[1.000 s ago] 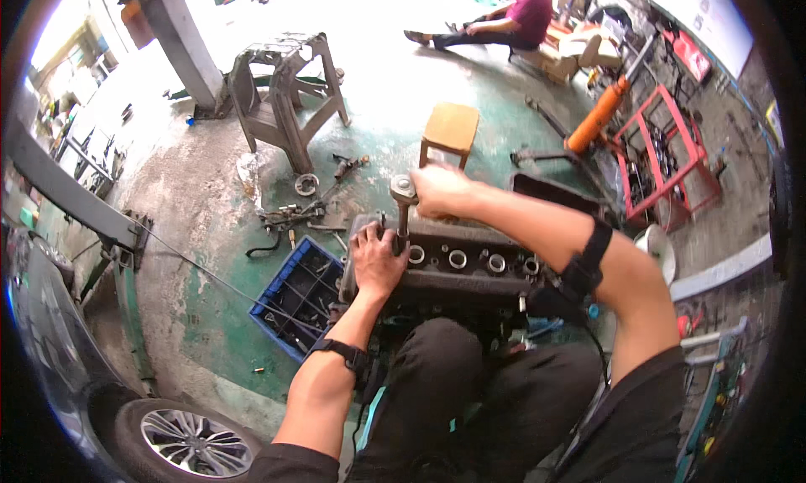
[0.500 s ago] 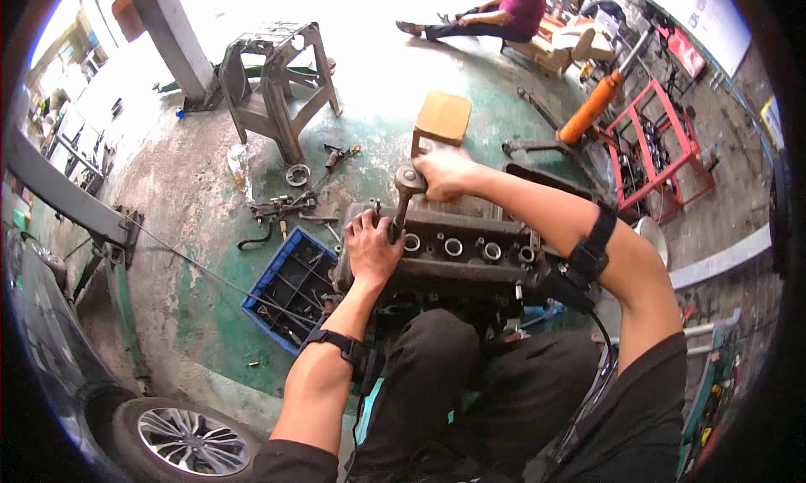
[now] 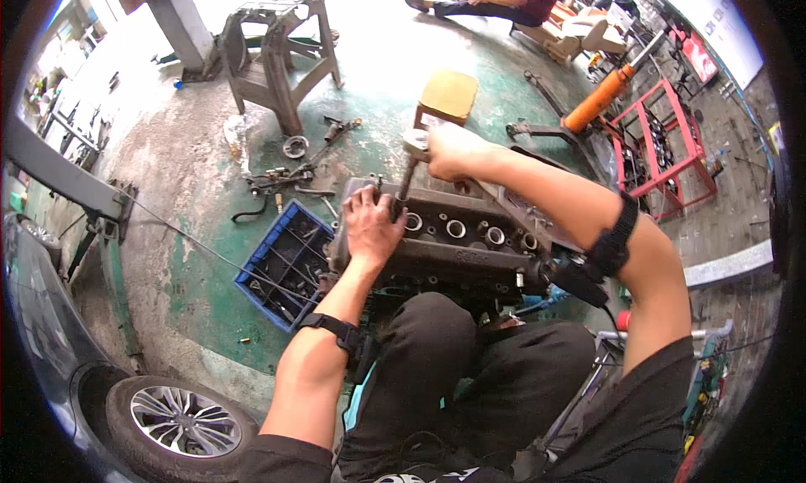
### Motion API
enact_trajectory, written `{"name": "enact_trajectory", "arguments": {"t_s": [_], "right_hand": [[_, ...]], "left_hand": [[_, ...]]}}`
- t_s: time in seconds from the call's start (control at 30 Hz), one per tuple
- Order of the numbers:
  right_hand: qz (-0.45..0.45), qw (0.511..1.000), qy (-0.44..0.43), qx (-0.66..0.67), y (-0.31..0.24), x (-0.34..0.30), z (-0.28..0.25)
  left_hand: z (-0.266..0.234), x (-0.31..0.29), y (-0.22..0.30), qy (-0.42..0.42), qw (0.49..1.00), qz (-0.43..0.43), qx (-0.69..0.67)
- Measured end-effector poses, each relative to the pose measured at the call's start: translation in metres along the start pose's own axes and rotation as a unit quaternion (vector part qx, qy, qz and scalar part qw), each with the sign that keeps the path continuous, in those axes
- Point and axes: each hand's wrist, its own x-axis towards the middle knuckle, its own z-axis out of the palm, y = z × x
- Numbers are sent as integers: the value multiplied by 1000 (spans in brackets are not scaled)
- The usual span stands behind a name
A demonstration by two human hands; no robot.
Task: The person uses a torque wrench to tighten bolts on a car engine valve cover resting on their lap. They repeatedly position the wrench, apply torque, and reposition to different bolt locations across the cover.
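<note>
This is a vehicle repair workshop: a dark, grimy metal engine with round openings sits under the left grip; a blue plastic divided crate lies left of it; a dark blue-grey car stands farther left; an orange cylindrical jack rises right of the right grip, on scuffed green-painted flooring.

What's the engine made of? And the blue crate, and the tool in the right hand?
The engine is probably metal: dark, dull and grimy. The blue crate seems plastic, with evenly coloured walls. The tool is probably steel: its head gleams, but glare hides the finish.
</note>
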Motion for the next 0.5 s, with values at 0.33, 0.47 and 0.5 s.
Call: {"name": "enact_trajectory", "arguments": {"t_s": [0.33, 0.47, 0.5], "right_hand": [[64, 988, -4, 138, 2, -6, 6], [-165, 964, 166, -130, 0, -3, -1], [-156, 964, 150, -153, 1, -2, -3]], "left_hand": [[0, -1, 0, 3, 1000, -4, -9], [0, -1, -1, 5, 1000, -3, -13], [0, -1, -1, -2, 1000, -1, -11]]}}
